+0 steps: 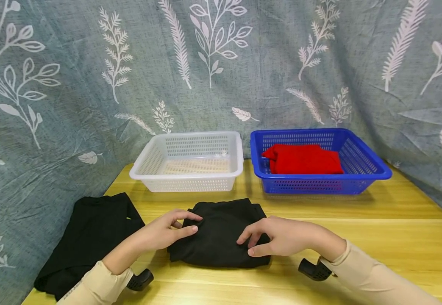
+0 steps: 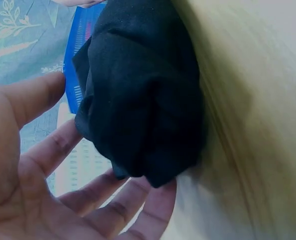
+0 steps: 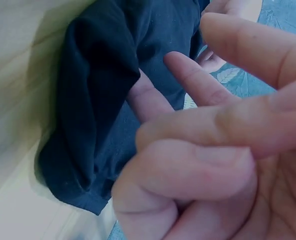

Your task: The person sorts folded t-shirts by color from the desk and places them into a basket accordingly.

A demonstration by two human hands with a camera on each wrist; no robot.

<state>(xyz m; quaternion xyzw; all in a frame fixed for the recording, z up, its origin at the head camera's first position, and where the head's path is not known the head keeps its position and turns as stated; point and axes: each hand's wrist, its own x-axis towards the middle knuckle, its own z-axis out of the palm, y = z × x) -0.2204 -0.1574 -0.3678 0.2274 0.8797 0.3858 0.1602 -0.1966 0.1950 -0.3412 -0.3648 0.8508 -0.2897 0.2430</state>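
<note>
A folded black garment (image 1: 221, 237) lies in a compact bundle at the middle of the wooden table. At its left edge is my left hand (image 1: 169, 228), with thumb and fingers spread. In the left wrist view, that hand's fingertips meet the end of the dark bundle (image 2: 142, 100), and nothing is gripped. My right hand (image 1: 278, 237) hovers over the right side with loosely bent fingers. The right wrist view shows one fingertip partly hidden behind a fold of the cloth (image 3: 95, 100), while the other fingers (image 3: 188, 165) curl loosely without holding anything.
Another black garment (image 1: 95, 228) is spread at the table's left edge, partly behind the left forearm. Behind the bundle stand a white basket (image 1: 190, 182) and a blue basket (image 1: 320, 184) holding folded red cloth (image 1: 304, 160). A patterned curtain (image 1: 221, 101) hangs along the back.
</note>
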